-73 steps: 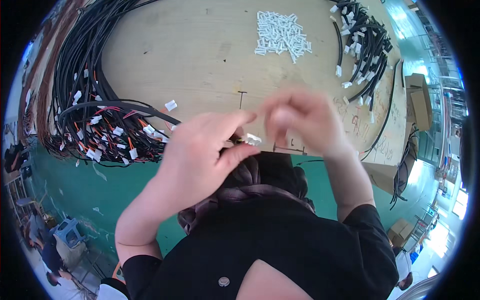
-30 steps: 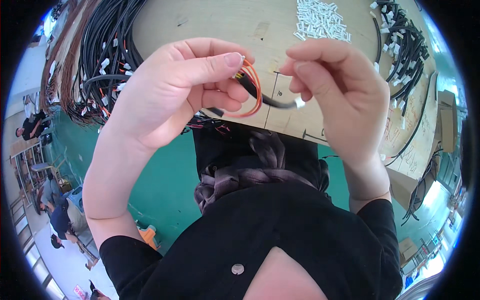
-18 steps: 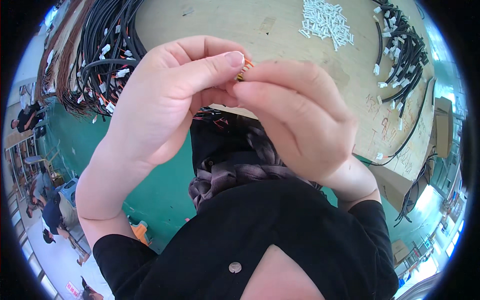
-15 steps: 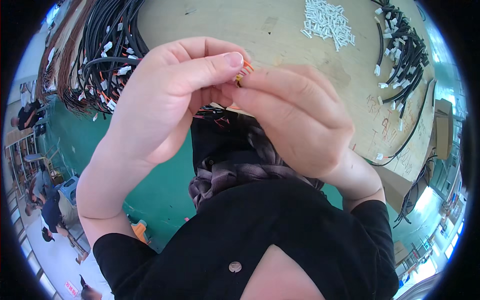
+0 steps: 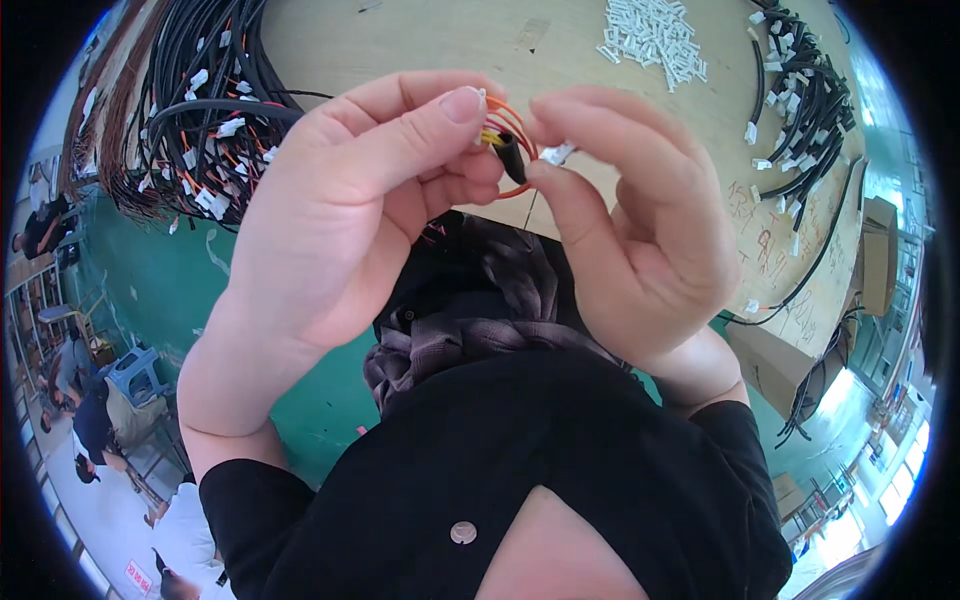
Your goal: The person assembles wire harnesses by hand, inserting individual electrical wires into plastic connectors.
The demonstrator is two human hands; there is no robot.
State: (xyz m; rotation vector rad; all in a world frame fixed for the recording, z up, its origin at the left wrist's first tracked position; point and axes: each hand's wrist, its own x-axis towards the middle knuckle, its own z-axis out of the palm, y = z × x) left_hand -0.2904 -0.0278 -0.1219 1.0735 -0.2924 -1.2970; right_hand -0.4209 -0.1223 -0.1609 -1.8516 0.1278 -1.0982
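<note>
My left hand (image 5: 370,150) pinches the end of a small wire harness between thumb and fingers. Orange wires (image 5: 513,117) loop out of that grip toward the right, beside short yellow wires (image 5: 490,136). A black sleeve (image 5: 511,158) on the harness lies between my hands. My right hand (image 5: 640,200) is curled, and its thumb tip is at the sleeve's lower end. Between its thumb and index fingertip sits a white connector (image 5: 557,154), seemingly held there. What lies deep inside the left grip is hidden by the thumb.
White plastic housings (image 5: 652,42) are heaped on the wooden table (image 5: 430,40). Black cables with white connectors lie bundled at left (image 5: 210,130) and right (image 5: 805,100). A cardboard box (image 5: 878,255) stands by the right edge. Other people are at far left.
My right hand has drawn rightward and its fingers have loosened from their tight pinch. The orange loop, black sleeve and white connector now show. My left hand keeps its pinch.
</note>
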